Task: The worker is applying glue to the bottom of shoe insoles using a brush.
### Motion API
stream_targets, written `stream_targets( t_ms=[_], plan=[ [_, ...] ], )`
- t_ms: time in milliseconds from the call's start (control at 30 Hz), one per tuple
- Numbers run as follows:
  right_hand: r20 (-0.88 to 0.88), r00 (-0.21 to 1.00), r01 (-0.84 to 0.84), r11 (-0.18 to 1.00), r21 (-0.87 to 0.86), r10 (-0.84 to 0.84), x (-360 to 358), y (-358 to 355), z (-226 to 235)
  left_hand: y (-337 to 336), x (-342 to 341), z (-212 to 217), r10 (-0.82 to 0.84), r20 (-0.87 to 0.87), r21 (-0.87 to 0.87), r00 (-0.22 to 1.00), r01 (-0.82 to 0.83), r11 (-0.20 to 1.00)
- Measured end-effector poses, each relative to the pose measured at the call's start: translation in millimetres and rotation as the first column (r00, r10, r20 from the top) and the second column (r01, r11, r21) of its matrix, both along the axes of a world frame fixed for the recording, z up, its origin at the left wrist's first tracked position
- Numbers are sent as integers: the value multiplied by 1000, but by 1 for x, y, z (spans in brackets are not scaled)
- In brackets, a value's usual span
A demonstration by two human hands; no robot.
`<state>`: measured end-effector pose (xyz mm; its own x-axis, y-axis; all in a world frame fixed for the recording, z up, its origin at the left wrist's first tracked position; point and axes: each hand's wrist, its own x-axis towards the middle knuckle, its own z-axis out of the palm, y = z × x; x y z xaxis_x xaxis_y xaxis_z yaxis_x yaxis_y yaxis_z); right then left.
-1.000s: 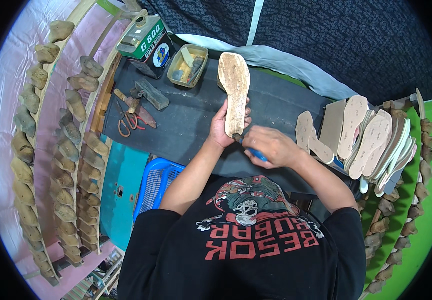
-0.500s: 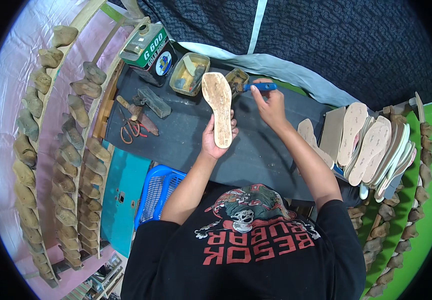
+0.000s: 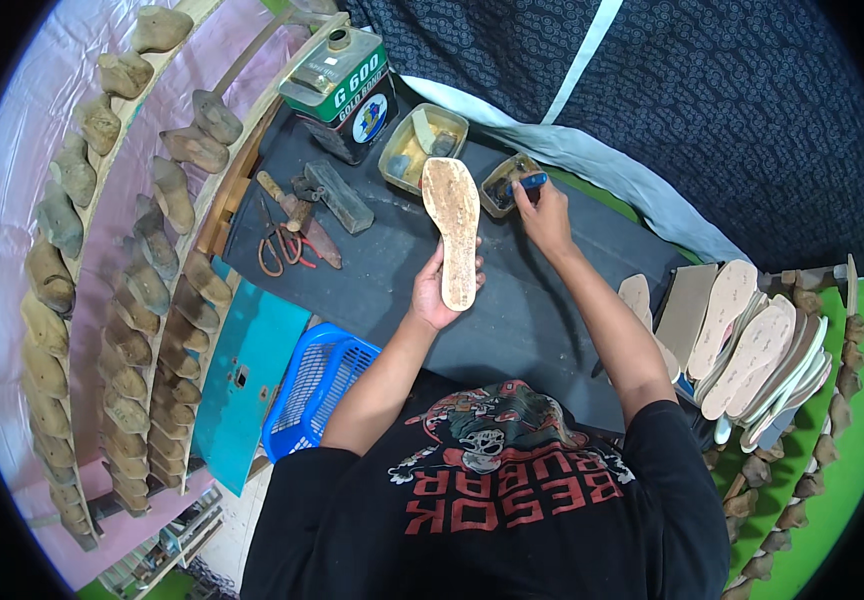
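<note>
My left hand [image 3: 434, 297] grips a tan shoe insole [image 3: 454, 228] by its heel end, and the patchy, mottled face is turned up. The fingers of my right hand [image 3: 549, 218] are closed on the blue handle of a brush [image 3: 529, 183]. The brush's lower end points down into a small, stained tub [image 3: 493, 203], where its bristles cannot be made out. Just left of this tub, a larger yellowish container [image 3: 460, 127] holds a pale strip and some residue. The insole's toe end overlaps that container's near edge.
A green and black metal can [image 3: 352, 100] stands at the back left. Scissors [image 3: 272, 250], a knife [image 3: 320, 243] and a dark block [image 3: 342, 197] lie on the dark table [image 3: 382, 285]. Stacked insoles [image 3: 752, 345] sit at right. Shoe lasts [image 3: 49, 275] line racks; a blue basket [image 3: 297, 410] is below.
My right hand has brought the brush from beside the insole to the small tub, its end now inside. My left hand still holds the insole. The whole view has shifted a little.
</note>
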<state>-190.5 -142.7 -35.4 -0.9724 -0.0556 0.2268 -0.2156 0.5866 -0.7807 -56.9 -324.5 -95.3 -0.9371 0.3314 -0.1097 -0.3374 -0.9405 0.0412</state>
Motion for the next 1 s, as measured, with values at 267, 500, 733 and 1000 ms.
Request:
stream_targets(
  t_ms=[267,500,733,1000],
  plan=[
    [-41,997,48,963,-266,-62,21,18,23,17,-31,0,0,-16,-81,1000,-1,997],
    [-48,998,5,895,-445,-30,87,29,54,38,-61,12,3,-73,-17,997,-4,1000],
    [22,1000,23,921,-388,-16,120,42,54,45,-80,30,21,-139,-110,990,-36,993],
    [-99,995,-20,946,-324,-13,102,44,72,54,-68,40,3,-142,-77,990,-15,997]
  ],
)
